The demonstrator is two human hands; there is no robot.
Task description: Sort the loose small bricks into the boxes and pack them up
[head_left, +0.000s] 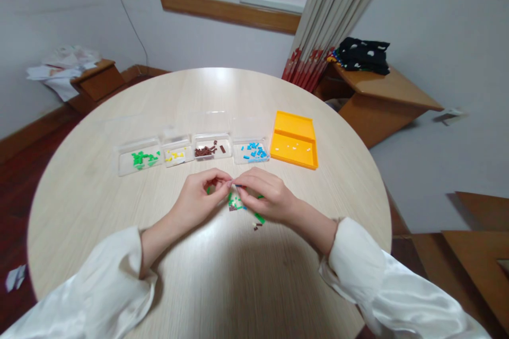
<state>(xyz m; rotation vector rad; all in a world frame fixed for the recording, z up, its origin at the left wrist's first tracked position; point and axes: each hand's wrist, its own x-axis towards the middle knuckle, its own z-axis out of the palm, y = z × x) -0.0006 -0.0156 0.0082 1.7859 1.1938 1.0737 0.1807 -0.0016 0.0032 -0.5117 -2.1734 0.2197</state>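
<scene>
My left hand (pixel 201 198) and my right hand (pixel 265 195) meet over the middle of the round wooden table (pixel 99 201), fingertips pinched together on a tiny brick piece (pixel 237 186) that is blue at its tip. Under and between the hands lies a small pile of loose bricks (pixel 235 203), green, brown and white. More bits (pixel 257 222) lie just below my right wrist. Both hands are closed in a pinch.
A row of clear boxes stands beyond the hands: green bricks (pixel 140 159), yellow (pixel 177 155), brown (pixel 210 149), blue (pixel 251 151). An orange tray (pixel 294 139) with a few white pieces is to their right. A wooden side table with dark cloth (pixel 363 54) stands beyond.
</scene>
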